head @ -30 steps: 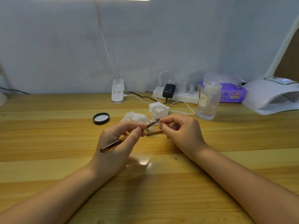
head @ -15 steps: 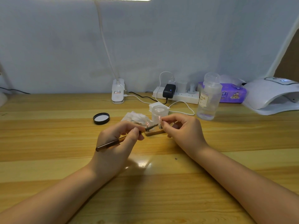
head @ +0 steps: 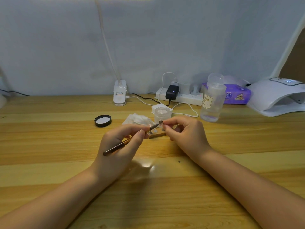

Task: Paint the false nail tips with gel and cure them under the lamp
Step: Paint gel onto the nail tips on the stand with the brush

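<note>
My left hand (head: 120, 146) grips a thin brown gel brush (head: 122, 144) like a pen, its tip pointing up and right. The brush tip touches a small nail tip on its stand peg (head: 160, 122), which my right hand (head: 184, 134) pinches between thumb and forefinger. Just below lies a small wooden holder (head: 156, 134) carrying other pegs with nail tips. An open clear gel jar (head: 162, 114) stands right behind the hands. The white curing lamp (head: 277, 96) sits at the far right of the table.
A black jar lid (head: 102, 120) lies to the left, white cotton pads (head: 137, 119) beside the jar. A clear pump bottle (head: 212, 100), a purple tissue pack (head: 236, 95), a power strip (head: 179, 96) with cables and a desk lamp clamp (head: 120, 94) line the back.
The brush tip dipped toward the holder half a second ago and is now back up on the nail tip held by my right hand. Both hands otherwise stay in place.
</note>
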